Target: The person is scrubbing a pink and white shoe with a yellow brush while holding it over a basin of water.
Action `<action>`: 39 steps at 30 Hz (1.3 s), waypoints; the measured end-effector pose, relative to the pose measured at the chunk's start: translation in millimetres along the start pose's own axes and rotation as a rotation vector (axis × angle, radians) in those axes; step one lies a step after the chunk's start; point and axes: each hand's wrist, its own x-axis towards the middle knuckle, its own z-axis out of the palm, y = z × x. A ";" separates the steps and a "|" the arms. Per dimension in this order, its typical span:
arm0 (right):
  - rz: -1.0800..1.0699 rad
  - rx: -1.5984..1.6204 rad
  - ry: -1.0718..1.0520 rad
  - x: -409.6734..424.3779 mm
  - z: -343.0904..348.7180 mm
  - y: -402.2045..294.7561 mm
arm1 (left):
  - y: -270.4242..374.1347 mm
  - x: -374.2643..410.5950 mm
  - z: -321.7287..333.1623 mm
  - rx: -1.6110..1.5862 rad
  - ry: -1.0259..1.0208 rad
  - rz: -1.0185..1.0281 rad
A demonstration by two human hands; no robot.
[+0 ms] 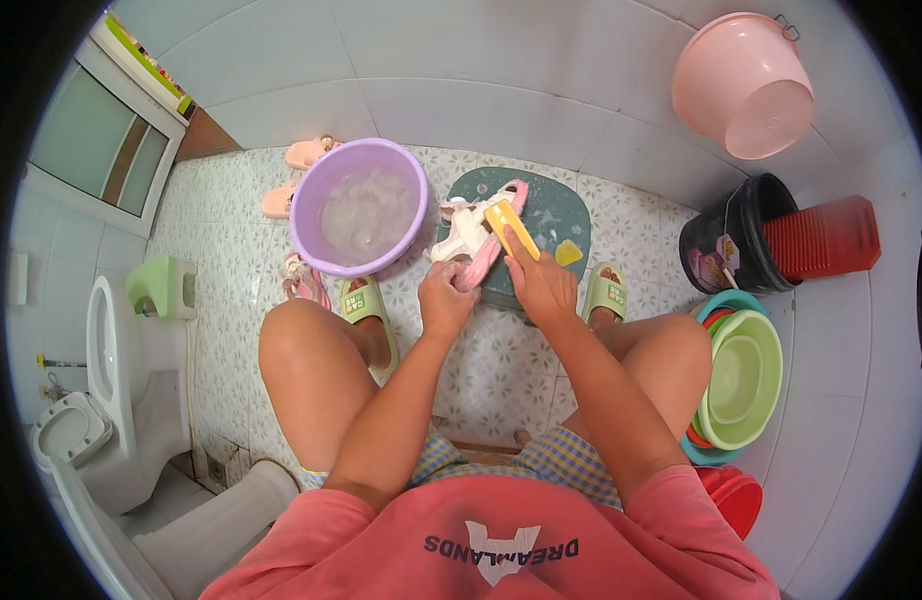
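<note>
A pink and white sandal (470, 231) lies on a dark green plastic stool (558, 196). My left hand (447, 294) grips its near end, where the pink sole bends up. In my right hand (537, 281) is a yellow scrubbing brush (510, 227), its back turned up and my index finger stretched along it. The brush lies over the sandal's side; its bristles are hidden. A yellow piece (568, 253), perhaps soap, rests on the stool right of the brush. Whitish wet patches mark the stool top.
Left of the stool stands a purple basin (303, 217) of cloudy water, with another pink sandal (305, 283) and peach slippers (305, 153) beside it. A black bucket (701, 232), a red washboard (821, 238) and stacked basins (738, 379) line the right wall. A toilet (135, 360) is at left.
</note>
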 end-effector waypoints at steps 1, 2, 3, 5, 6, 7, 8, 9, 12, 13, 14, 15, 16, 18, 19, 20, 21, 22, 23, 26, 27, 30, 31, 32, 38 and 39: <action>-0.022 0.007 0.020 2.3 -0.7 1.6 | -1.7 -0.1 0.6 0.006 0.012 0.017; -0.014 -0.009 0.038 -3.7 -0.3 0.0 | -5.3 0.0 1.8 0.011 0.024 0.034; -0.069 0.055 -0.004 -11.9 1.3 -4.2 | -9.0 -0.4 2.2 0.018 0.038 0.046; -0.171 0.181 -0.090 -29.3 5.3 -10.5 | -6.3 1.5 0.9 0.054 0.010 -0.009; -0.160 0.181 -0.103 -35.2 6.9 -13.4 | -5.2 1.3 -0.2 0.075 -0.004 -0.038; -0.108 0.122 -0.090 -31.9 7.7 -11.3 | -6.1 0.6 -0.1 0.052 -0.002 -0.019; -0.057 0.063 -0.077 -22.5 8.3 -6.4 | -7.2 -0.2 0.0 0.030 0.001 -0.001; -0.003 0.002 -0.059 -11.5 6.4 -1.0 | -6.8 0.3 -0.2 0.006 0.002 0.022; -0.025 0.003 0.003 3.9 -2.7 7.4 | 0.3 0.7 -1.3 0.015 -0.017 0.003; -0.033 0.020 0.024 5.7 -3.1 7.4 | -0.3 0.4 -1.0 0.038 -0.010 0.021; -0.044 0.067 -0.010 3.0 -1.9 6.1 | -1.4 -0.2 -0.4 0.061 -0.003 0.040; -0.053 0.111 -0.048 -5.1 1.6 4.0 | -2.9 -0.9 0.9 0.083 0.001 0.056; -0.063 0.157 -0.091 -13.9 4.3 0.6 | -3.2 -0.9 0.8 0.091 0.009 0.040; -0.123 0.200 -0.120 -29.5 6.3 -9.7 | -4.4 0.4 -0.2 0.109 0.026 0.008; -0.154 0.221 -0.132 -32.4 1.0 -18.7 | -7.3 -0.3 0.0 0.084 0.025 0.030; -0.003 0.011 -0.268 -20.4 -4.3 -24.3 | -11.2 -1.2 0.5 0.060 0.025 0.051; 0.004 0.019 -0.214 -8.7 -6.9 -17.5 | -11.3 -0.9 1.7 0.031 0.021 0.080; 0.013 0.029 -0.158 1.8 -9.2 -5.3 | -5.1 -1.4 2.3 0.087 0.003 0.084; 0.022 0.038 -0.102 6.7 -9.5 2.3 | -3.0 -1.2 2.9 0.061 -0.001 0.070; -0.015 0.065 -0.063 -0.5 -8.6 -1.7 | 0.6 0.8 0.7 0.039 -0.009 0.021; -0.026 0.087 -0.057 -9.3 -8.1 -3.5 | 2.7 -0.3 -0.6 0.066 -0.022 0.007; -0.137 0.255 -0.108 -39.9 1.7 -19.7 | -2.2 -0.1 -0.4 0.116 0.006 -0.003; -0.084 0.178 -0.112 -36.7 4.3 -17.6 | -3.9 0.7 0.3 0.126 0.025 0.003; -0.032 0.102 -0.117 -28.0 8.0 -13.0 | -5.4 -0.8 0.7 0.103 0.013 0.016; -0.001 0.092 -0.019 -0.4 -4.7 -3.9 | 5.8 0.0 -1.6 0.038 -0.004 0.019; -0.024 0.145 -0.058 -9.3 -2.7 -7.9 | 6.3 -0.6 -3.0 0.045 -0.014 0.008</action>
